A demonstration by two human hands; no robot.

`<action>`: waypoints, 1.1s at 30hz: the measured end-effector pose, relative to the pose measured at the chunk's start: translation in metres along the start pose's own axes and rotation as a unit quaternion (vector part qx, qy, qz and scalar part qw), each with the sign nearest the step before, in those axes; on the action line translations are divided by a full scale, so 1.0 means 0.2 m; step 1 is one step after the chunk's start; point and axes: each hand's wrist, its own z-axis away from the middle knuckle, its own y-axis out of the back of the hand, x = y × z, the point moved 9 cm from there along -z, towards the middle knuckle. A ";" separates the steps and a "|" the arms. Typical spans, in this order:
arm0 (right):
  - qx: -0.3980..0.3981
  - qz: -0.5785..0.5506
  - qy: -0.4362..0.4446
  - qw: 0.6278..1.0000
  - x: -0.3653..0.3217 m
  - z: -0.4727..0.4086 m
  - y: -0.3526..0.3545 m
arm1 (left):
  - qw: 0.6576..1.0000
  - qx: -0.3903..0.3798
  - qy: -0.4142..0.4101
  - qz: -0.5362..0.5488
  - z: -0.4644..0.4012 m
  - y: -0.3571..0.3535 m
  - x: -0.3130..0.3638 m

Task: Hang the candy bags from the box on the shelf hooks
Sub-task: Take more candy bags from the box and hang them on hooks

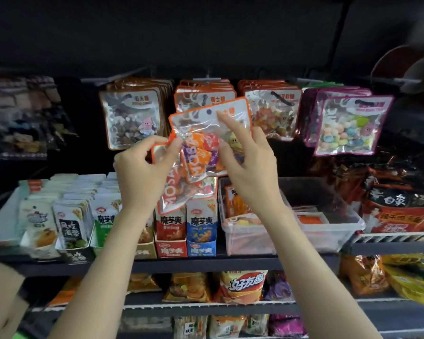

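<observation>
Candy bags held before crowded hooks.
Both hands, left hand point(142, 165) and right hand point(245, 162), gripped orange-edged bags point(206, 133); hung bags point(203, 96) behind, clear tub point(328, 231) holding packets below.

Probably a shop: hooks of hanging candy bags point(203, 94), stocked snack shelves point(206, 264).

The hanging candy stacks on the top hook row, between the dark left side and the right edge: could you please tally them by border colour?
Brown-bordered stack: 1
Orange-bordered stacks: 2
Purple-bordered stack: 1
Total: 4 stacks

The orange-bordered bags in hand are not counted.
</observation>
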 end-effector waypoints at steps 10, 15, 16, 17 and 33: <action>0.081 -0.051 -0.058 0.994 0.02 -0.08 -0.11 | 0.999 -0.003 -0.011 -0.036 -0.16 0.01 -0.06; 0.089 -0.063 -0.081 0.991 0.03 -0.08 -0.09 | 0.999 -0.021 -0.016 -0.045 -0.18 -0.02 -0.05; 0.088 -0.063 -0.082 0.991 0.03 -0.07 -0.09 | 0.998 -0.024 -0.014 -0.047 -0.18 -0.02 -0.05; 0.088 -0.062 -0.081 0.991 0.02 -0.07 -0.09 | 0.998 -0.026 -0.012 -0.050 -0.18 -0.02 -0.06; 0.069 0.040 -0.081 0.993 0.18 -0.36 -0.28 | 0.993 -0.023 -0.009 -0.115 -0.13 0.10 -0.22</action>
